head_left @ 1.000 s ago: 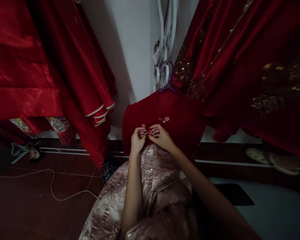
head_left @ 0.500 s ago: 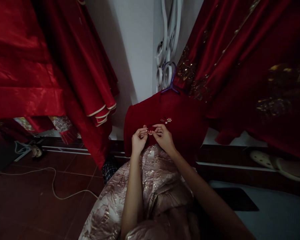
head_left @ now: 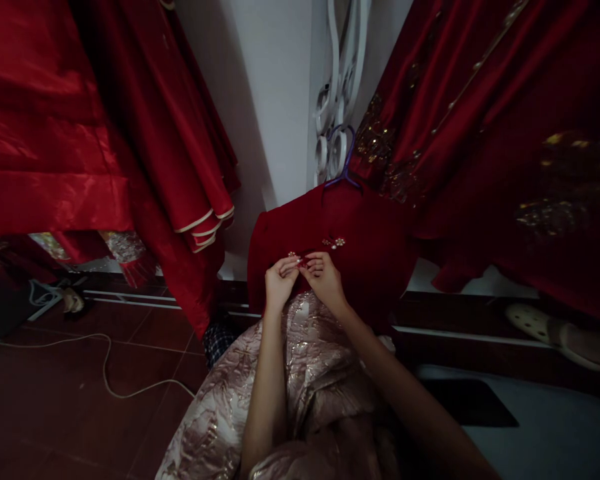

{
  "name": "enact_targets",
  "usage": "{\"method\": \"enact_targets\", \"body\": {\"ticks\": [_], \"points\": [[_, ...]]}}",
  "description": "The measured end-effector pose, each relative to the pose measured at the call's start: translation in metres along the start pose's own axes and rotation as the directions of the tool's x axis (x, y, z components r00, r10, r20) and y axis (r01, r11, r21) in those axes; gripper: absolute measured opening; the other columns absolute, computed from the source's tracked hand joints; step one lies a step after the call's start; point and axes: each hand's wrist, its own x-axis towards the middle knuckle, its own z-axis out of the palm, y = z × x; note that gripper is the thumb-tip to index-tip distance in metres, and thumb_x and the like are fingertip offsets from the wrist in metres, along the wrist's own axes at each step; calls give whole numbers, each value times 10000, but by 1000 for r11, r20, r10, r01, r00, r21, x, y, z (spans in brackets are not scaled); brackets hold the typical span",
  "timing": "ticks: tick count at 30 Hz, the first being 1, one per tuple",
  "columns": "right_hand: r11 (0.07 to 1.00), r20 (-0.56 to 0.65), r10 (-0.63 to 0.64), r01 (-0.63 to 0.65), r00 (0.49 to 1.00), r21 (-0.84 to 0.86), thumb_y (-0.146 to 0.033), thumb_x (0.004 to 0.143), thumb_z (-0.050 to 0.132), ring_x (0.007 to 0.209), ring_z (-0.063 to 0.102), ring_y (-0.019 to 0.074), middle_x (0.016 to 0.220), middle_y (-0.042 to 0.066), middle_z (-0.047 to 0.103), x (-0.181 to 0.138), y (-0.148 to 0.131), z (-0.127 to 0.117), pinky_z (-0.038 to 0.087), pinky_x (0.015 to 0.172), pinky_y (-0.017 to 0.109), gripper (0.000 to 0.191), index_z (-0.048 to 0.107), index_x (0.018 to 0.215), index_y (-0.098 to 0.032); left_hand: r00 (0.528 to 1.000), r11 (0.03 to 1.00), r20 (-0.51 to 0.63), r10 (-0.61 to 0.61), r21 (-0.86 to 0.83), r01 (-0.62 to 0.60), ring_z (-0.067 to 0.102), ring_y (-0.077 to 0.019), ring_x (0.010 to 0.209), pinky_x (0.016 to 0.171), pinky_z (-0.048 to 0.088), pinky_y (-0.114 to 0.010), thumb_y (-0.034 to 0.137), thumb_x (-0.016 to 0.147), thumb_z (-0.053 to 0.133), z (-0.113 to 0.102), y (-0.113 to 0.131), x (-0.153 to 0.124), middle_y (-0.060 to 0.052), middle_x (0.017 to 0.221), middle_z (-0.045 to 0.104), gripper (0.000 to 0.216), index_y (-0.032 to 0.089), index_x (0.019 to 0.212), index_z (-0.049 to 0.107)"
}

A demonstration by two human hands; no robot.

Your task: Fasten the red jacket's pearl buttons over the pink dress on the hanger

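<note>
A red garment hangs from a purple hanger, its lower part a pale pink and gold brocade skirt. My left hand and my right hand meet at the middle of the red part, fingertips pinched together. Between them is a beaded flower fastener, now mostly covered by the fingers. Just above my left fingertips part of another bead flower shows. Higher up, a pearl-and-bead flower fastener lies across the red cloth, untouched.
Red gowns hang on the left, and more with gold beadwork on the right. Behind the hanger is white scrolled metalwork. A pale cable crosses the tiled floor. A cream clog lies at right.
My fingertips have drawn closer together and rolled over the beaded fastener, hiding the beads that showed between them. The view has shifted very slightly.
</note>
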Motion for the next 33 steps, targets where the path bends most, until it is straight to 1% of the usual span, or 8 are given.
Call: {"method": "enact_targets", "body": {"ticks": [5, 9, 16, 20, 22, 28, 33], "points": [[998, -28, -55, 54, 998, -34, -307, 725, 622, 712, 573, 139, 792, 36, 576, -1, -3, -3, 514, 670, 291, 280, 523, 951, -175, 1000, 1000, -25, 3, -26, -4, 642, -166, 900, 866, 495, -332, 191, 674, 643, -1, -2, 0, -101, 969, 671, 243, 133, 908, 612], [997, -47, -80, 80, 996, -19, -314, 726, 625, 715, 579, 139, 797, 38, 582, 3, -4, -4, 515, 688, 298, 307, 527, 981, -175, 999, 999, -39, -3, -34, 1, 648, -164, 881, 860, 498, -333, 196, 663, 660, -1, -2, 0, -98, 946, 673, 247, 134, 894, 601], [996, 3, -80, 80, 997, -25, -332, 701, 651, 713, 596, 140, 797, 35, 600, 11, -5, -6, 525, 692, 304, 366, 525, 1008, -177, 999, 1000, -54, 5, 6, -5, 654, -161, 837, 826, 508, -316, 218, 671, 658, -1, 2, -2, -85, 890, 681, 229, 134, 878, 606], [997, 43, -76, 76, 996, -13, -344, 698, 653, 715, 605, 139, 790, 30, 608, 11, -7, -10, 529, 702, 310, 375, 524, 1010, -180, 998, 1000, -59, 24, -14, -24, 648, -161, 868, 838, 505, -315, 236, 679, 657, 0, 3, -2, -93, 933, 674, 255, 133, 905, 596], [997, 48, -75, 75, 996, -12, -349, 698, 653, 716, 606, 140, 793, 32, 610, 9, -8, -10, 530, 703, 312, 381, 524, 1013, -178, 998, 999, -49, 31, -13, -32, 645, -162, 885, 850, 501, -318, 236, 682, 653, 1, 3, -2, -95, 956, 670, 259, 135, 913, 592], [995, 53, -77, 79, 996, -53, -334, 722, 628, 717, 602, 136, 804, 39, 616, 9, -9, -7, 531, 707, 310, 336, 542, 1005, -176, 998, 997, -26, 60, 57, -58, 646, -151, 859, 841, 502, -313, 257, 696, 639, -1, 3, -3, -85, 932, 673, 250, 139, 912, 595], [992, 54, -101, 105, 993, -72, -312, 739, 615, 709, 598, 130, 796, 37, 614, 9, -8, -7, 528, 696, 293, 323, 552, 1021, -169, 997, 993, -6, 82, 80, -81, 643, -142, 853, 837, 499, -296, 260, 711, 616, -2, 5, -3, -76, 939, 668, 228, 142, 906, 604]]}}
